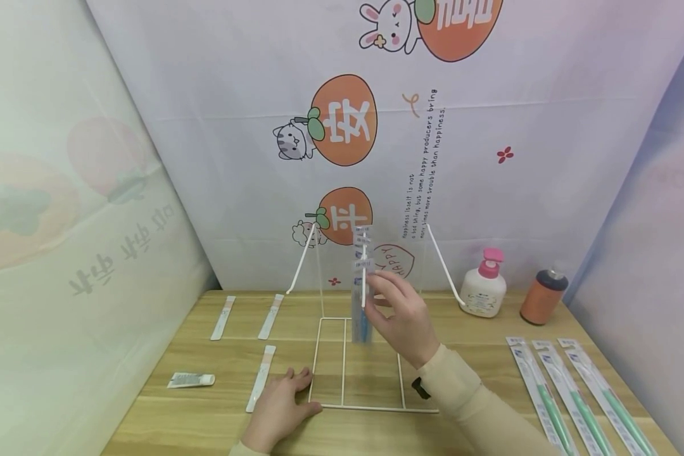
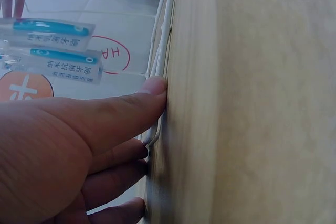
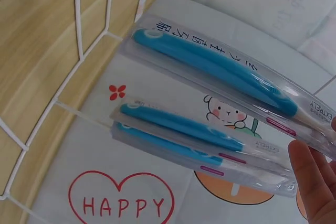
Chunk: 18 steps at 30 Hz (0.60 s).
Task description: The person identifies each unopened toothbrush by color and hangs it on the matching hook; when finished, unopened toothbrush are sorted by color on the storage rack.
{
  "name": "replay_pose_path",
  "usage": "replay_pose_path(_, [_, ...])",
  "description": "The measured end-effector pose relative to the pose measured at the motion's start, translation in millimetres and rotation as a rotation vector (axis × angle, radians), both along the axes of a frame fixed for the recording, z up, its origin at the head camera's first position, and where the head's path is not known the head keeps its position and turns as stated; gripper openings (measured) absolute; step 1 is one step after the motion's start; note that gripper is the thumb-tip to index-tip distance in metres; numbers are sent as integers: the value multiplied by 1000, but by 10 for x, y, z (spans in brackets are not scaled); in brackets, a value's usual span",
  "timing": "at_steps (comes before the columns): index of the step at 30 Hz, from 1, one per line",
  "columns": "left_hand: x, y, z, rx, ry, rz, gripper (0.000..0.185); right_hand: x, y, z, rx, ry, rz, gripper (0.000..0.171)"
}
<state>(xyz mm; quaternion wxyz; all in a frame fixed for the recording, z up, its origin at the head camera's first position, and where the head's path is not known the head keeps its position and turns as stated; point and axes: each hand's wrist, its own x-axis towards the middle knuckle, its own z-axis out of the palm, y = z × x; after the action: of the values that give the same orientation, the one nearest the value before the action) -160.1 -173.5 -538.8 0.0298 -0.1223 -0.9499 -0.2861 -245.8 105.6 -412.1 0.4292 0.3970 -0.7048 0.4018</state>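
Staged tabletop booth, not a lived-in room

A wooden table is walled in by cartoon-printed cloth; packaged toothbrushes lie in neat rows beside a white wire display rack, like shop stock.

Bright, even light; soft wrist-view blur.

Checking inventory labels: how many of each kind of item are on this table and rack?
Blue toothbrushes in clear packs: 3
Green toothbrushes in clear packs: 3
Pink-tipped flat white packs: 3
Small white tube: 1
White pump bottle with pink cap: 1
Orange cylindrical container with dark lid: 1
White wire rack: 1
Total: 13
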Motion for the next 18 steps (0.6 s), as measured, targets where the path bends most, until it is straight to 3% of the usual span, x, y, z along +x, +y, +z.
replay_pose_path(10, [-11, -5, -25, -4, 3, 7, 67, -159, -32, 19, 19, -26, -29, 45])
replay_pose_path(18, [-6, -4, -9, -3, 0, 9, 68, -192, -39, 20, 15, -32, -36, 44])
